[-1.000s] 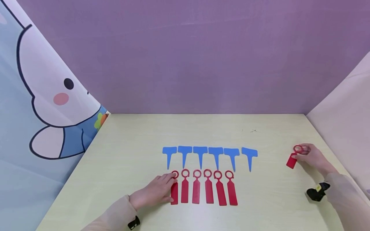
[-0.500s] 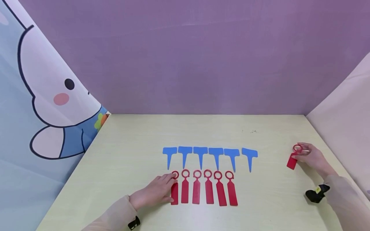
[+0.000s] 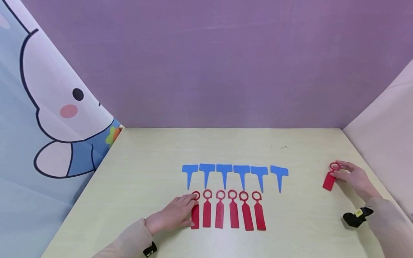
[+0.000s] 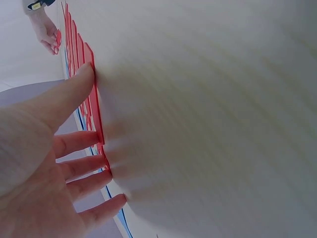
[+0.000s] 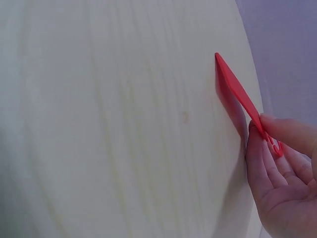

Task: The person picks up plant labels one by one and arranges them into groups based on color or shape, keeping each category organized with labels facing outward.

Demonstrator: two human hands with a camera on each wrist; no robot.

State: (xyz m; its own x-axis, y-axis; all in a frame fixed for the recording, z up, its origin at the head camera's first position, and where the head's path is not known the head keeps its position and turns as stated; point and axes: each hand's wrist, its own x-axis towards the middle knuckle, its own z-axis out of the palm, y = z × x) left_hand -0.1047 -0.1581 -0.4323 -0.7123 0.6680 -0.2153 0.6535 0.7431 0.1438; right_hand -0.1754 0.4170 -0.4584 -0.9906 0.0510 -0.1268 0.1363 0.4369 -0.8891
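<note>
Pinched between my right thumb and fingers, a red ring-topped plastic tag (image 5: 237,94) is tilted, one end raised with its shadow on the tabletop. My right hand (image 3: 353,179) is at the far right of the table. Fairly straight fingers of my left hand (image 3: 174,213) rest on the leftmost red tag (image 3: 195,215) of a row, the thumb near its lower end and fingertips by its ring. In the left wrist view, the left thumb and fingers (image 4: 81,141) lie along that tag's edge. More red tags (image 3: 219,215) lie side by side to its right, rings upward.
Behind the red row runs a row of several blue T-shaped plant labels (image 3: 224,172), stems toward me. The pale wooden table (image 3: 145,154) ends at a purple back wall (image 3: 226,64). A cartoon-printed cloth (image 3: 64,125) hangs at left, a pale panel at right.
My right hand, with the red tag, has shifted slightly to the right. The left hand stays on the leftmost tag, and both rows lie as before.
</note>
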